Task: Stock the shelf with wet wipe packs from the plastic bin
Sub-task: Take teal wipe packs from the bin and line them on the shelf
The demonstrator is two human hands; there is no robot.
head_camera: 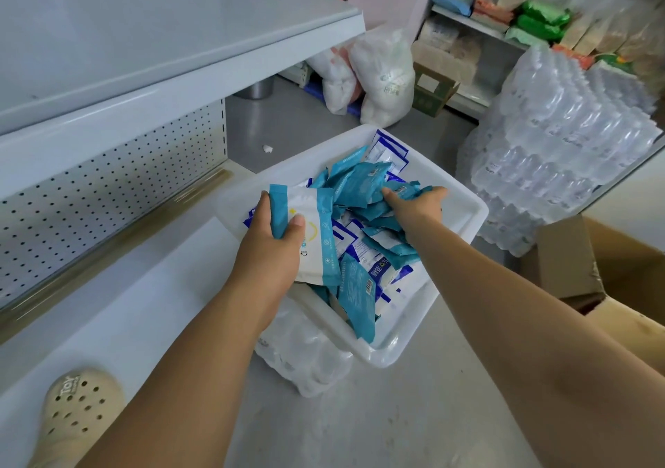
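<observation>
Left hand: holds one white-and-teal wet wipe pack above the near-left part of the plastic bin. The thumb presses on the pack's face; the fingers are wrapped behind it and hidden.

Right hand: lies on the heap of packs toward the bin's far side. The thumb and fingers are sunk among teal packs; whether they grip one cannot be told.

Bin: white, holding loose teal packs and blue-and-white packs in disorder. Its near corner rests on a shrink-wrapped bundle of bottles on the grey floor, just beside the shelf.

Shelf: the white lower shelf runs along the left of the bin, with a perforated back panel behind it and an upper shelf above.

Surroundings: stacked bottled water packs stand right of the bin; an open cardboard box sits at the right edge; a beige perforated shoe shows at bottom left
</observation>
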